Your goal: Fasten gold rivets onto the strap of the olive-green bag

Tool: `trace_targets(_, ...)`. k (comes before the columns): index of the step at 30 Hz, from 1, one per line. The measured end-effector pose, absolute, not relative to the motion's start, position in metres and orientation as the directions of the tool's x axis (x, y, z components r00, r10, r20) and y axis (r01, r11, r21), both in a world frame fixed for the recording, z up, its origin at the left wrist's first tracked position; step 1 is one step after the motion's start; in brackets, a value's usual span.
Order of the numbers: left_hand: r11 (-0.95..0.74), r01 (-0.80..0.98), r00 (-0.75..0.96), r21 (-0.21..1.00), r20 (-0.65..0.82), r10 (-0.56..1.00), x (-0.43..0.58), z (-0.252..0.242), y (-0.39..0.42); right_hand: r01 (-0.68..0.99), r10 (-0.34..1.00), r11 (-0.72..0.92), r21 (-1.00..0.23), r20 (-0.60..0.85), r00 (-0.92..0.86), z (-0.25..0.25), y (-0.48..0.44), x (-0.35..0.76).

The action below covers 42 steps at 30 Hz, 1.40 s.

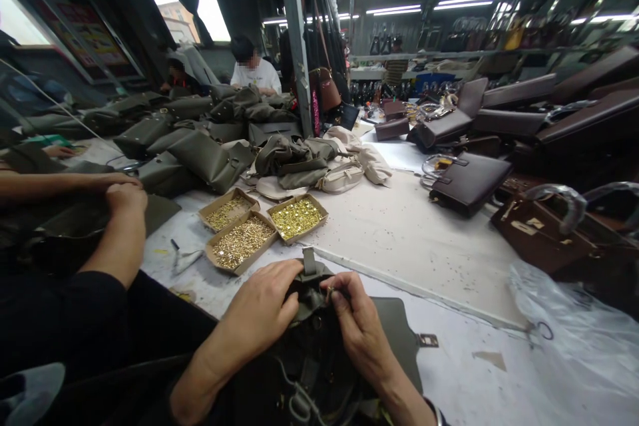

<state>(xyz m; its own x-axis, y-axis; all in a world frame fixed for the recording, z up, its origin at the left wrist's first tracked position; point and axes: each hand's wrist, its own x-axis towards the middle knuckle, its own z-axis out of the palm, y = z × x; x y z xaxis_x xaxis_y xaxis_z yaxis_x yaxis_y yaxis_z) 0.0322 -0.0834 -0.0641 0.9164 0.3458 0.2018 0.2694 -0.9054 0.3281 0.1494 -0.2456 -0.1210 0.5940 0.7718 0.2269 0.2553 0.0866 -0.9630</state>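
Observation:
My left hand (262, 309) grips the top of a dark olive bag (399, 329) that lies at the near edge of the white table (409, 233), its fingers curled over the folded rim. My right hand (357, 326) is beside it, fingers pinched on the bag's rim around a small metal fitting. A strap tab (309, 259) sticks up from the bag between my hands. Just beyond stand three small cardboard boxes of gold metal fittings (295, 216).
A co-worker's forearms (117, 226) work on an olive bag at the left. Piles of olive bags (200, 146) lie behind the boxes. Brown bags (469, 180) crowd the right side. Clear plastic (584, 326) lies at the near right. Another person sits far back.

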Motion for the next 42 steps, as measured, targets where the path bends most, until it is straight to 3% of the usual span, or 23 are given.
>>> trace_targets(3,-0.931,0.324,0.946,0.168,-0.046,0.32,0.046,-0.053,-0.078,0.296,0.787,0.077,-0.952,0.24,0.568,-0.119,-0.242,0.152)
trace_targets(5,-0.937,0.342,0.939,0.069,-0.073,0.337,0.056,-0.05,-0.081,0.321,0.783,0.074,-0.944,0.255,0.567,-0.118,-0.24,0.156)
trace_targets(10,-0.938,0.345,0.937,-0.019,0.062,0.343,0.073,-0.06,-0.079,0.374,0.777,0.083,-0.924,0.295,0.557,-0.114,-0.23,0.171)
trace_targets(15,-0.94,0.334,0.918,0.07,0.205,0.341,0.071,-0.08,-0.064,0.425,0.823,0.108,-0.899,0.321,0.469,-0.104,-0.218,0.192)
trace_targets(21,-0.985,0.161,0.863,0.068,0.474,0.174,0.058,-0.106,-0.058,0.476,0.856,0.093,-0.874,0.314,0.411,-0.099,-0.207,0.2)
trace_targets(25,-0.996,0.082,0.847,0.042,0.524,0.092,0.053,-0.114,-0.057,0.439,0.866,0.097,-0.893,0.294,0.406,-0.102,-0.207,0.199)
trace_targets(28,-0.987,0.021,0.847,0.161,0.522,0.103,0.054,-0.109,-0.055,0.406,0.864,0.105,-0.908,0.285,0.414,-0.104,-0.208,0.201)
trace_targets(32,-0.906,0.007,0.855,0.422,0.467,0.224,0.061,-0.095,-0.056,0.377,0.861,0.116,-0.919,0.283,0.424,-0.106,-0.207,0.203)
trace_targets(35,-0.647,0.116,0.843,0.753,0.271,0.466,0.07,-0.091,-0.059,0.372,0.848,0.109,-0.922,0.281,0.448,-0.109,-0.206,0.203)
trace_targets(37,-0.418,0.176,0.809,0.891,0.111,0.577,0.075,-0.095,-0.06,0.348,0.839,0.106,-0.931,0.272,0.472,-0.111,-0.207,0.203)
trace_targets(42,-0.018,0.24,0.753,0.971,-0.175,0.634,0.082,-0.123,-0.066,0.334,0.847,0.082,-0.939,0.242,0.473,-0.111,-0.21,0.205)
